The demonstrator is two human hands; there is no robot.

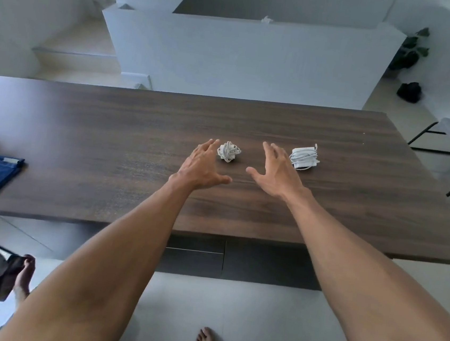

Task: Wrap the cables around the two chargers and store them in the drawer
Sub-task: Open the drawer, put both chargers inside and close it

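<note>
Right now both chargers sit wrapped on the wooden table (111,130), well apart from each other. My left hand (202,165) hovers just beside the smaller charger (229,151), fingers spread and holding nothing; my right hand (276,173) reaches near the larger charger (304,157), equally wide and empty. The small bundle looks loosely wound (a loop sticks out on its right side), so a careless grab could, I'd guess, let the coils slip and unravel. The drawer fronts (195,256) below the table edge look closed, and with both hands full I'd have none free to open one.
</note>
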